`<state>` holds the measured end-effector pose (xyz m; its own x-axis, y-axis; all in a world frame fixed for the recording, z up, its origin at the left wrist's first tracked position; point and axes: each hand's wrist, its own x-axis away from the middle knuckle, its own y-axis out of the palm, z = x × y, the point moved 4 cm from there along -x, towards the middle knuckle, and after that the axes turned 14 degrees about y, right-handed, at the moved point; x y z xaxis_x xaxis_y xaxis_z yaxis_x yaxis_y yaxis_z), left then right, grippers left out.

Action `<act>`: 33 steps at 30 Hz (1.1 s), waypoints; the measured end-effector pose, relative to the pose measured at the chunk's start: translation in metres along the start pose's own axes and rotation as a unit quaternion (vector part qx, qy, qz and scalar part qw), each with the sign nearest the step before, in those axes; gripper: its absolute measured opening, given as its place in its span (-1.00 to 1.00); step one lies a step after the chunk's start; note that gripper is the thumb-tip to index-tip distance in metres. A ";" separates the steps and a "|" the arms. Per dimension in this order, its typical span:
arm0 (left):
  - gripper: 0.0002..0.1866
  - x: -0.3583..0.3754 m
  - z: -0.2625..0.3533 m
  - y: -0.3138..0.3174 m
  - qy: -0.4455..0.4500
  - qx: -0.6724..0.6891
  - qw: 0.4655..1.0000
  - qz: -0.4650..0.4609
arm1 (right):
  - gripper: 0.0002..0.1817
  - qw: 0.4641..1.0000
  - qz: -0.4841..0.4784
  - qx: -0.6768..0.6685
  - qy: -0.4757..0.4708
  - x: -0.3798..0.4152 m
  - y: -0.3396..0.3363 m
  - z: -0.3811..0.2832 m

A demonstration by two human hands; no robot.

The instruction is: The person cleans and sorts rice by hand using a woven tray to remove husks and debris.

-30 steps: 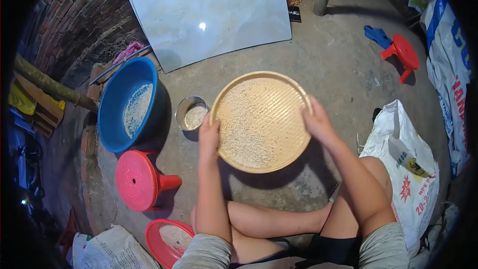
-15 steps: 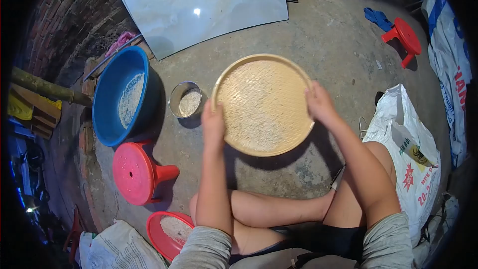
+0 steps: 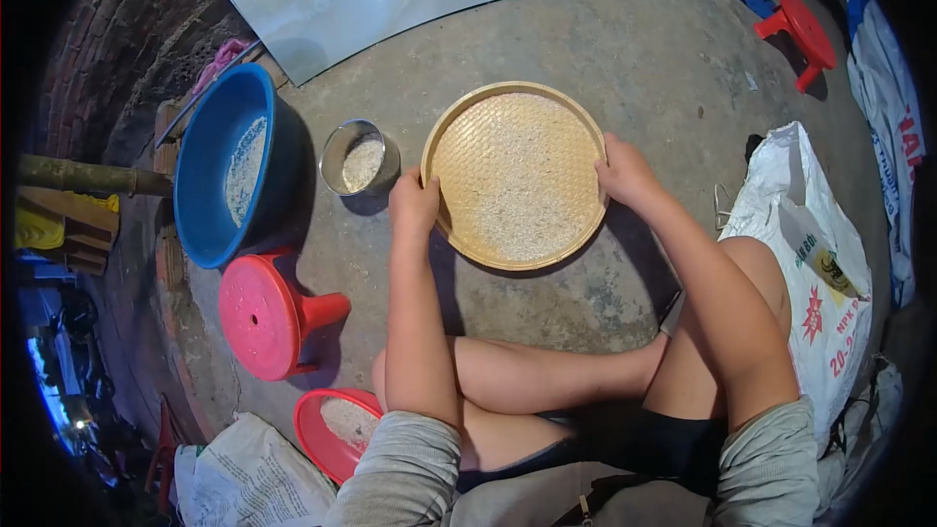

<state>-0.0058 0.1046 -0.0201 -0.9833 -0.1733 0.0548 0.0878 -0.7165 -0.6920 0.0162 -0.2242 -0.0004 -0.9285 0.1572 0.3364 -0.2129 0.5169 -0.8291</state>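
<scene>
My left hand point(image 3: 414, 201) and right hand point(image 3: 630, 172) grip a round woven tray point(image 3: 457, 161), pale grain point(image 3: 527, 200) across it. Container point(image 3: 389, 162), blue basin point(image 3: 202, 185) sit left of it.

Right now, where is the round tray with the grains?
In the head view, the tray is just above the middle, its rim held by the left hand and right hand; the pot is to its left.

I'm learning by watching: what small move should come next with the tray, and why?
Perhaps tip the woven tray gently leftward to spread the grains: they lie mostly across its middle, its left side looks barer, and the left hand and right hand both hold it.
</scene>
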 end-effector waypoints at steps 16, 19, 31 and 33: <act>-0.52 0.042 0.116 0.049 0.355 -0.042 0.928 -0.103 | -0.47 0.998 0.003 0.063 0.015 0.018 -0.008 -0.013; -0.56 0.056 0.115 0.073 0.402 -0.059 0.896 -0.180 | -0.48 0.997 0.048 0.051 -0.044 0.023 -0.016 -0.027; -0.80 0.032 0.112 0.052 0.245 0.294 0.914 -0.131 | -0.63 0.765 -0.398 -0.450 0.230 0.039 0.038 -0.037; -0.78 0.042 0.137 0.041 0.286 0.271 0.909 -0.140 | -0.63 0.704 -0.422 -0.528 0.220 0.041 0.041 -0.041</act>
<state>-0.0212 -0.0247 0.0520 -0.8876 0.3355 -0.3156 -0.2655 -0.9325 -0.2447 -0.0185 -0.1622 -0.0027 -0.3734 -0.4548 0.8085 -0.0710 0.8830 0.4639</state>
